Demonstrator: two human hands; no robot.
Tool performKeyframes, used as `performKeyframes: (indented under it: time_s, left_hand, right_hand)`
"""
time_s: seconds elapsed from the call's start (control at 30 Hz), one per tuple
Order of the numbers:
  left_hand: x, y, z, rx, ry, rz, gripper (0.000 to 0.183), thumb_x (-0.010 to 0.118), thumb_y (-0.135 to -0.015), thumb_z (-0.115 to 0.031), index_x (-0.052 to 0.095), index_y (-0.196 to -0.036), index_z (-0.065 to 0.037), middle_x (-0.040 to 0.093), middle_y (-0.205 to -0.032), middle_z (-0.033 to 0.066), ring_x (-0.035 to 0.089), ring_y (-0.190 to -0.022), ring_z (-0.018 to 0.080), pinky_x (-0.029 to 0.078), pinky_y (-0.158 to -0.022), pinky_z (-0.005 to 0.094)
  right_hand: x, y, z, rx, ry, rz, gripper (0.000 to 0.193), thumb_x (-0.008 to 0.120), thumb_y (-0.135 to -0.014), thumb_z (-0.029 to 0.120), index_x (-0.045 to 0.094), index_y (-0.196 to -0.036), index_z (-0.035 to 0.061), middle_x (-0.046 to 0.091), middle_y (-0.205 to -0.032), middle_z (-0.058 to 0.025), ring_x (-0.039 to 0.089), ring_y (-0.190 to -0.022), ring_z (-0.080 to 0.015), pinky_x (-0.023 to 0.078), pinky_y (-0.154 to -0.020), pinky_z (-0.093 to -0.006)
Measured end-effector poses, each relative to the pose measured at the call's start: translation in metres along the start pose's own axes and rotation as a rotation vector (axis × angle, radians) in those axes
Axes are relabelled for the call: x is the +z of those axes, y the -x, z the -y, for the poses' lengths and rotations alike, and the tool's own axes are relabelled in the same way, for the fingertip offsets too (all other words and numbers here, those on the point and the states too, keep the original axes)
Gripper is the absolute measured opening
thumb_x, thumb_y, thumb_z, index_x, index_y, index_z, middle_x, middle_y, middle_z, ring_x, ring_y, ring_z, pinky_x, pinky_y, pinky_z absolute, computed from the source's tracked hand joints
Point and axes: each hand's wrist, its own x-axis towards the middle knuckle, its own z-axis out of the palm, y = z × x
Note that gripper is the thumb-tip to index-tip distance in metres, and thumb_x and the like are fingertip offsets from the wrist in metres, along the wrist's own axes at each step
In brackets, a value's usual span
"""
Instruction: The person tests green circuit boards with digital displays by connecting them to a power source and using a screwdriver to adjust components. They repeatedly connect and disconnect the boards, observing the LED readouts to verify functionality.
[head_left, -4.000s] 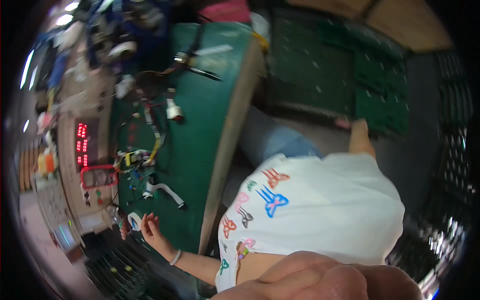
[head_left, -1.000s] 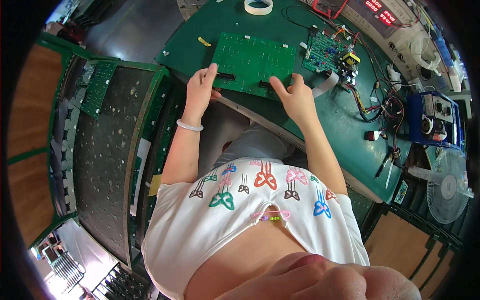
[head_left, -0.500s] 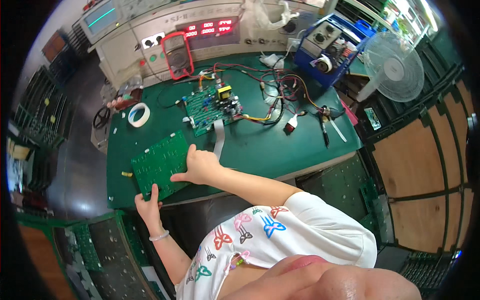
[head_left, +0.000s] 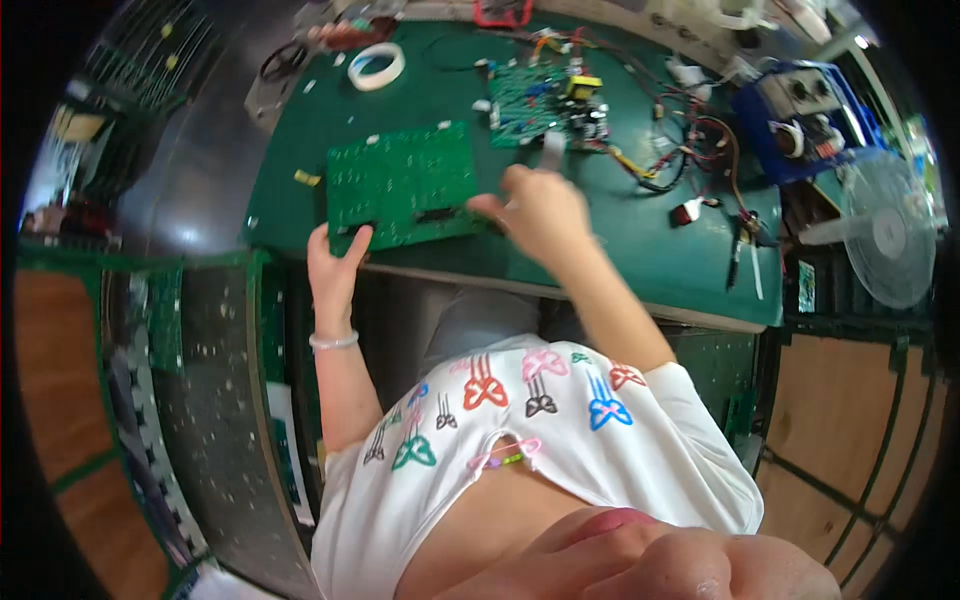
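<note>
A green circuit board (head_left: 400,180) lies near the table's front edge, with dark connectors along its near side. My left hand (head_left: 338,270) grips its near left corner, thumb on top. My right hand (head_left: 545,215), a little blurred, is just right of that board. Its fingers curl at a grey flat ribbon cable (head_left: 554,150), whose lower part the hand hides. The cable runs up to a second circuit board (head_left: 530,105), crowded with components and a yellow transformer (head_left: 583,88).
A roll of white tape (head_left: 377,67) and a small yellow piece (head_left: 307,178) lie on the green table (head_left: 420,95). Tangled wires (head_left: 690,140) spread right of the second board. A blue-cased device (head_left: 810,115) and a fan (head_left: 890,230) stand at the right.
My right hand has let go of the green board and moved right to the ribbon cable. The board has turned squarer to the table edge. The view has shifted.
</note>
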Motion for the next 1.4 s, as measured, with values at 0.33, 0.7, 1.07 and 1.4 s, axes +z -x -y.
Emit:
performKeyframes:
  time_s: [0.33,0.7,1.07,1.4]
  left_hand:
    - [0.006,0.023,-0.020,0.190,0.123,0.111,0.067,0.078,-0.084,0.002,0.041,-0.140,0.002,0.059,-0.125,0.0107,0.061,-0.114,0.0182,0.053,-0.098,0.0334]
    - [0.033,0.037,-0.031,0.354,0.146,0.123,0.073,0.073,-0.089,-0.001,0.031,-0.149,-0.001,0.051,-0.134,0.0125,0.058,-0.119,0.0201,0.050,-0.103,0.0367]
    - [0.057,0.042,-0.046,0.457,0.047,0.209,0.082,0.069,-0.092,-0.001,0.017,-0.156,-0.003,0.040,-0.146,0.0151,0.054,-0.128,0.0231,0.049,-0.106,0.0390]
    - [0.068,0.036,-0.038,0.584,-0.022,0.180,0.087,0.068,-0.085,0.012,0.019,-0.155,-0.004,0.025,-0.155,0.0156,0.056,-0.125,0.0255,0.057,-0.097,0.0364]
  right_hand:
    - [0.016,0.002,-0.052,-0.384,-0.033,0.053,0.025,0.077,-0.083,0.023,0.072,-0.107,0.0191,0.056,-0.126,-0.0088,0.070,-0.084,-0.0334,0.056,-0.073,-0.0442]
    - [0.001,-0.017,-0.050,-0.503,-0.392,0.018,0.021,0.075,-0.081,0.010,0.067,-0.101,0.0103,0.067,-0.090,-0.0075,0.068,-0.082,-0.0310,0.053,-0.070,-0.0429]
    - [0.000,-0.032,-0.020,-0.774,-0.072,-0.142,0.018,0.067,-0.077,0.001,0.071,-0.091,0.0116,0.067,-0.090,-0.0006,0.069,-0.075,-0.0257,0.053,-0.060,-0.0376]
    - [0.002,-0.041,-0.017,-0.826,-0.056,-0.109,0.031,0.069,-0.077,0.002,0.056,-0.104,0.0104,0.071,-0.085,-0.0051,0.070,-0.070,-0.0281,0.051,-0.055,-0.0401]
